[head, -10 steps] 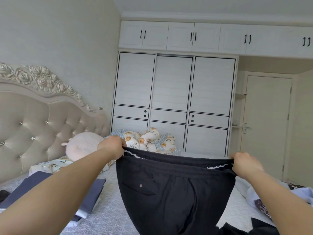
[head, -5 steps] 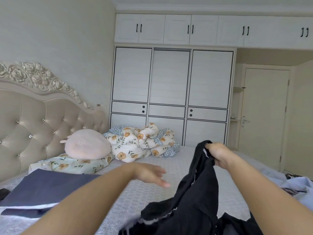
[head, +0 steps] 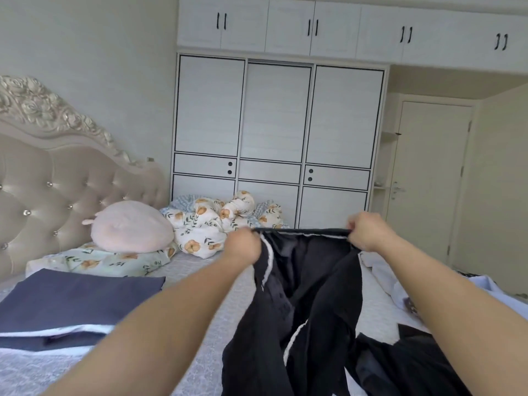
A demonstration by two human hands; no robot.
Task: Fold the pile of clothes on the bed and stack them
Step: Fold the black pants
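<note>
A pair of black trousers point(head: 308, 284) with a white side stripe hangs in the air over the bed point(head: 205, 318). My left hand point(head: 243, 247) grips the left end of the waistband. My right hand point(head: 367, 231) grips the right end, and the band is pulled taut between them. The legs drop down onto the mattress. A folded stack of dark blue clothes point(head: 71, 304) with a pale layer lies on the bed at the left. Unfolded clothes, white and black point(head: 400, 304), lie on the bed at the right.
A pink round cushion point(head: 131, 227) and a floral duvet point(head: 217, 224) sit at the head of the bed by the tufted headboard point(head: 57, 178). A white wardrobe point(head: 277, 132) stands behind. A door point(head: 428, 178) is at the right.
One second ago both hands held the waistband spread wide. Half a second ago my left hand had let go and the trousers hung bunched from my right. My left hand now grips the waistband again.
</note>
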